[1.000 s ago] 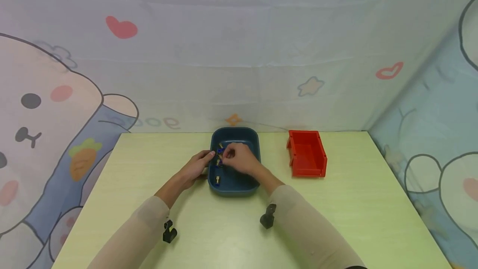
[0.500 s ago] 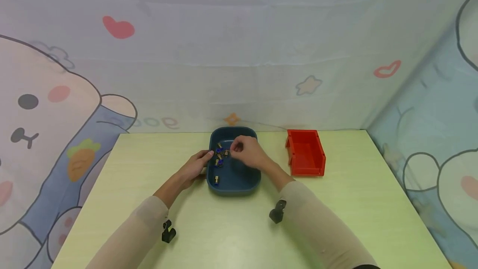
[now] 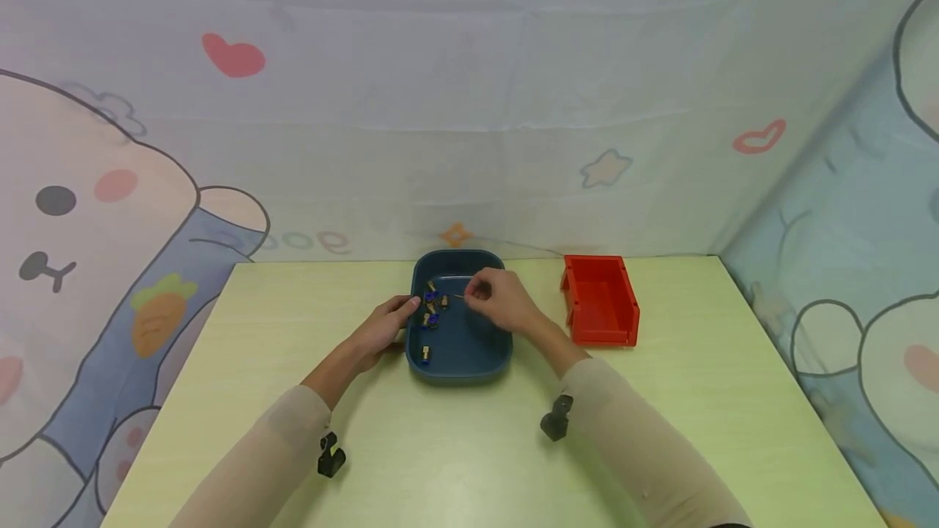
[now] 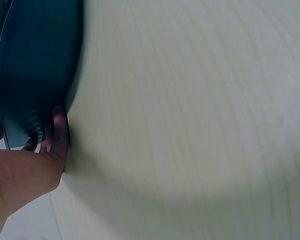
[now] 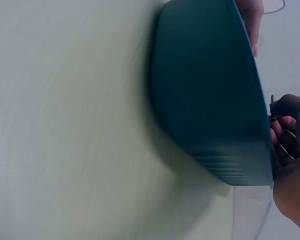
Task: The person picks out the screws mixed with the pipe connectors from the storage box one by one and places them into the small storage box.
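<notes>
A dark blue plastic tub [image 3: 467,349] stands on the table. My left hand [image 3: 381,324] grips its left side, thumb over the rim and fingers against the outer wall [image 4: 37,65]. Several small brass fittings with blue ends [image 3: 431,319] lie inside along the left, one [image 3: 425,354] apart from the others towards the near end. My right hand [image 3: 501,300] is over the right part of the tub, thumb and fingertips pinching a small thin metal piece [image 3: 459,296]. In the right wrist view this piece [image 5: 272,98] sticks up as a dark pin; its exact kind I cannot tell.
A red open-front bin [image 3: 601,300] stands to the right of the tub, near the table's back edge. Behind the pale wooden table [image 3: 455,455] hangs a printed cloth [image 3: 411,104], and another side of cloth rises at the right.
My right hand has drawn back to the right from the cluster of fittings, with the thin metal piece now showing at its fingertips. The left hand stays on the tub.
</notes>
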`<state>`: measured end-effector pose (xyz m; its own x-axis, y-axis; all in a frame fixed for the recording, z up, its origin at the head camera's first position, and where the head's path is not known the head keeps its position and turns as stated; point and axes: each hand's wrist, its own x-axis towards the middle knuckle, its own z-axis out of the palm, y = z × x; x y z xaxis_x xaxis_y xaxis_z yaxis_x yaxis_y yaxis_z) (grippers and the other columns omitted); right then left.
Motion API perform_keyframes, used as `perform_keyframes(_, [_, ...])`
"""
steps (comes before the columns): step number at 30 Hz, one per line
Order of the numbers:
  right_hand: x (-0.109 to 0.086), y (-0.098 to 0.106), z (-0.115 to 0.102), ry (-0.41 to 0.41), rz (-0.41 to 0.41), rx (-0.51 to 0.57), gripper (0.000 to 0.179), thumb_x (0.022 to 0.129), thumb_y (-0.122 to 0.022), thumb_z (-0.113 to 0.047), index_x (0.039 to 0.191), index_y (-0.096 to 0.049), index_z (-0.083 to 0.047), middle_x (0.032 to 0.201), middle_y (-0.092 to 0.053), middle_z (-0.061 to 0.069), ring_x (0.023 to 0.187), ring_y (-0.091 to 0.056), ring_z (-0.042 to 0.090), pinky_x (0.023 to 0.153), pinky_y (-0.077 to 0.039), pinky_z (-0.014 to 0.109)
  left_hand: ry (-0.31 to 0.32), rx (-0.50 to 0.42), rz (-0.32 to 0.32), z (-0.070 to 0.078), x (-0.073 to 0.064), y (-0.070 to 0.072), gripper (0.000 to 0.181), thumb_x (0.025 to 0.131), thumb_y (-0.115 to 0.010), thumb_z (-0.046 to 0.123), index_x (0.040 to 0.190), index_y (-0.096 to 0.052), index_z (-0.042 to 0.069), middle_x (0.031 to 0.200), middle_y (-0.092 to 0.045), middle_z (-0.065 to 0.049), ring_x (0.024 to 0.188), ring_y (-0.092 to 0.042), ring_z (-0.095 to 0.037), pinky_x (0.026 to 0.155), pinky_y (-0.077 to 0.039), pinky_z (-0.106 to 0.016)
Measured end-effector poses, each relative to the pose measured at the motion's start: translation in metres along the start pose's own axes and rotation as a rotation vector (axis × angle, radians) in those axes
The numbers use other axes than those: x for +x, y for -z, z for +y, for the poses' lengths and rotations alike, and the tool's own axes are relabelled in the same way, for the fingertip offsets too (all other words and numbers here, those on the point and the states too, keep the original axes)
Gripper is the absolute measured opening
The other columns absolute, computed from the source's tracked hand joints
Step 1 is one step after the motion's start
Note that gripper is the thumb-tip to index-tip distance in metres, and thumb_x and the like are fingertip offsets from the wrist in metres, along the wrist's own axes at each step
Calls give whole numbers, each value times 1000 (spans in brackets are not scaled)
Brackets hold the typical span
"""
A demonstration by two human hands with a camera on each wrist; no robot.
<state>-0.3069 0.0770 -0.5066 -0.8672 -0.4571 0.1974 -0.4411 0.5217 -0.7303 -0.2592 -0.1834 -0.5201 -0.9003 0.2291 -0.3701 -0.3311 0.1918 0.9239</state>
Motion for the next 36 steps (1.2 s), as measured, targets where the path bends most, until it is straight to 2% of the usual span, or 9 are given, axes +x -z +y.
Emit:
perform_keyframes(7, [-5, -2, 3, -2, 25, 27, 6, 96, -77, -9, 98, -75, -3, 93, -72, 5, 83, -66, 15, 78, -57, 30, -6, -6, -4, 0, -1, 0, 67, 114, -46, 44, 164, -29, 3, 163, -40, -25, 153, -34, -45, 116, -40, -63])
perform_keyframes(14, [-7, -3, 5, -5, 58, 44, 4, 96, -77, -8, 98, -75, -5, 93, -72, 3, 83, -66, 14, 77, -57, 30, -6, -6, 5, 0, -1, 0, 66, 114, -46, 44, 164, -30, 3, 164, -39, -25, 153, -34, -44, 116, -40, -63])
perform_keyframes(21, [-8, 0, 5, 25, 82, 67, 4, 95, -77, -5, 98, -76, -4, 94, -72, 5, 83, -66, 16, 78, -57, 30, -9, -9, 5, -1, -1, 1, 66, 114, -46, 44, 164, -30, 3, 164, -39, -25, 154, -34, -44, 116, -40, -63])
perform_keyframes(26, [-12, 12, 11, 35, 108, 69, 4, 94, -77, -4, 98, -76, -3, 93, -72, 5, 83, -66, 18, 78, -57, 29, -7, -9, 2, -1, -1, 0, 66, 114, -46, 44, 164, -30, 4, 164, -39, -24, 153, -34, -44, 115, -41, -62])
perform_keyframes(36, [-28, 52, 20, 19, 127, 44, 3, 97, -75, -5, 99, -75, -3, 93, -72, 4, 84, -66, 20, 81, -58, 34, 3, -10, 3, -1, 1, 0, 67, 114, -46, 44, 164, -29, 3, 164, -39, -25, 154, -34, -44, 116, -41, -62])
